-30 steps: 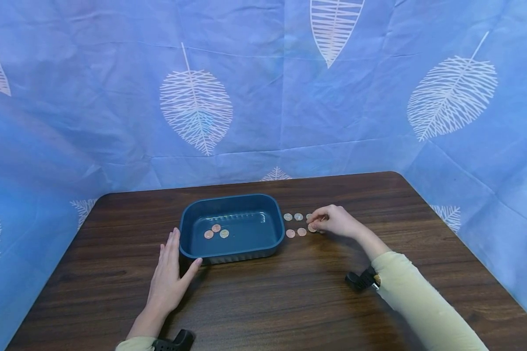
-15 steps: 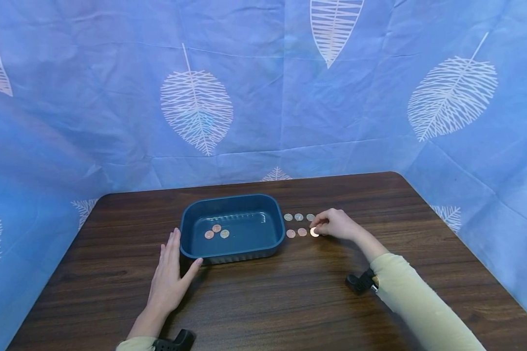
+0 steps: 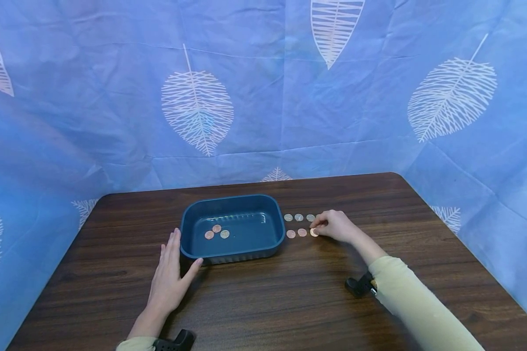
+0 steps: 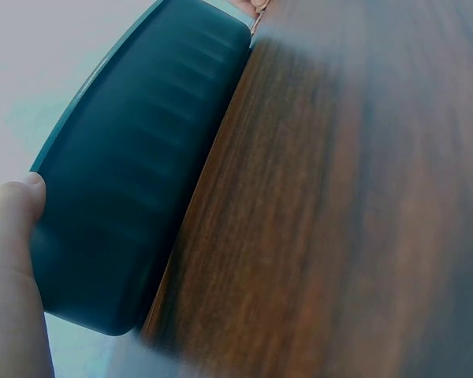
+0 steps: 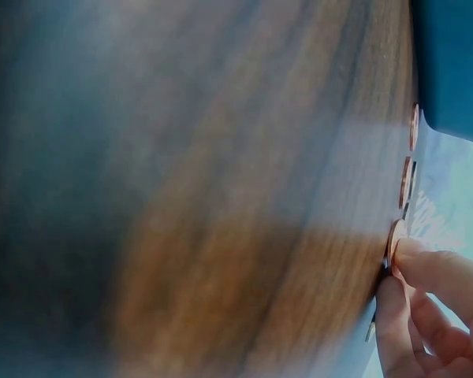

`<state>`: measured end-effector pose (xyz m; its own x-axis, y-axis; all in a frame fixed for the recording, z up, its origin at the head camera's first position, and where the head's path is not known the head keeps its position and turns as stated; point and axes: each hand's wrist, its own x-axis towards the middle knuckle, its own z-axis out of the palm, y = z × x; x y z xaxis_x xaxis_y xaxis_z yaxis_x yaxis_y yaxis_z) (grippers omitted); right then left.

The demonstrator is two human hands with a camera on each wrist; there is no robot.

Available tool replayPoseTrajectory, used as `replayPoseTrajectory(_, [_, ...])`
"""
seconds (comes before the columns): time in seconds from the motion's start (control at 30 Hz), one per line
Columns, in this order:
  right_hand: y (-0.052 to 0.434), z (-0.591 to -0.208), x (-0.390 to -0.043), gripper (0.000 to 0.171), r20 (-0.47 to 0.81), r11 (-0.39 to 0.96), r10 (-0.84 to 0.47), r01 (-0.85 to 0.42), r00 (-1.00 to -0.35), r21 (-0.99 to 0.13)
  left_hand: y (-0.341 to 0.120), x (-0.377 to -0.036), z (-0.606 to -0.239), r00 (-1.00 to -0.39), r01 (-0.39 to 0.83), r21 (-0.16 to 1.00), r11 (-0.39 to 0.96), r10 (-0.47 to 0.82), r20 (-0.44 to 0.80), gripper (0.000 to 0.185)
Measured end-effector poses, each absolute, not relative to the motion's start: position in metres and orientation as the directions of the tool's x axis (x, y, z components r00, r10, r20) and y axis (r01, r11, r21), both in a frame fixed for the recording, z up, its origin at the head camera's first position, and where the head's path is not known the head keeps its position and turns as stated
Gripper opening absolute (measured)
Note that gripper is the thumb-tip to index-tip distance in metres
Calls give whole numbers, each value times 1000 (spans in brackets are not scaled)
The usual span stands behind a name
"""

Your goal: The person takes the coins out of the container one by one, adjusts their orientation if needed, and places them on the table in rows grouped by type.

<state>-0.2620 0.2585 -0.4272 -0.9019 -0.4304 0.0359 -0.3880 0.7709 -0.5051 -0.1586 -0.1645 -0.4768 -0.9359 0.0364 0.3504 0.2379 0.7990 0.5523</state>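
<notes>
Coin at the fingertips: a copper coin point(image 3: 314, 232) is found at the right end of the near row on the table, directly under the tips of the right hand point(image 3: 335, 225); in the right wrist view it point(image 5: 395, 236) appears lifted on edge against the wood.
Direction from the fingers: the coin lies at the very tips, on the side toward the tray; the palm and wrist trail away to the right.
Right hand fingers: they are curled, with thumb and forefinger point(image 5: 426, 264) closed on the coin's rim in a pinch.
Nearer hand: the right hand is at the coin; the left hand point(image 3: 168, 275) is well apart, on the far side of the tray.
Left hand fingers: they are held straight and together, flat on the table, with the thumb point(image 4: 16, 209) pressed against the tray's left near corner; nothing is gripped.
Coin rows: two short rows are laid just right of the tray, three silver-grey coins point(image 3: 299, 217) behind and two more copper coins point(image 3: 296, 233) in front.
Tray: a dark blue plastic tray point(image 3: 186, 222) is set left of the rows, its long axis running left to right; three coins point(image 3: 216, 232) are seen inside.
Table: a dark wood-grain table point(image 3: 289, 302) carries everything.
Backdrop: blue cloth with pale leaf prints point(image 3: 197, 105) is hung behind.
</notes>
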Motion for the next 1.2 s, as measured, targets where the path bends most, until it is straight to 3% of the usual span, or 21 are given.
replayPoseTrajectory(0.3, [254,-425,-262,8,15,786,-401,-352,-916,-509,-165,-159,-478,-929,250,543,802,41,367,88])
replayPoseTrajectory(0.8, [257,-422,-265,10,74,763,-434,-410,-898,-500,-165,-161,-476,-932,246,552,797,38,361,88])
replayPoseTrajectory(1.2, [239,-382,-268,16,182,692,-353,-387,-918,-609,-165,-159,-476,-928,250,543,802,39,369,87])
